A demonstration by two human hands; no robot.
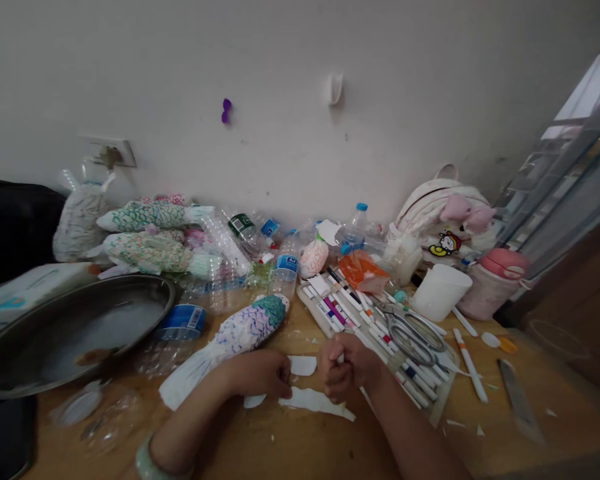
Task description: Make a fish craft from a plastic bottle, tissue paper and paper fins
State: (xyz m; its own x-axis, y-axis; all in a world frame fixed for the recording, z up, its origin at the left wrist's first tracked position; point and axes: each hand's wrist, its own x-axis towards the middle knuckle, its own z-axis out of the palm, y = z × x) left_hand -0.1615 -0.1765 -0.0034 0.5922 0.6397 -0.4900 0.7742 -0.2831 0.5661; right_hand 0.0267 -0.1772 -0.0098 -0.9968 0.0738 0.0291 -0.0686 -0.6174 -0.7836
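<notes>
Small white paper cut-out [303, 365]: flat on the wooden table [280, 447], lower centre of the frame, in the gap between the two hands. Left hand [265, 372]: fingers curled under, tips just beside the cut-out's left edge; whether they pinch it cannot be told. Right hand [345, 367]: clenched in a narrow fist just right of the cut-out, a white sliver showing at the top of the fist, not identifiable. Long paper scrap [316, 402]: below both hands, near the knuckles. Painted bottle fish [235, 337]: lying tilted, up and left of the left hand. Tray of markers [316, 319]: up and right of the right hand, scissors [410, 333] resting on the markers. White cup [440, 292]: right of the tray. Metal pan [105, 320]: left of the frame.
</notes>
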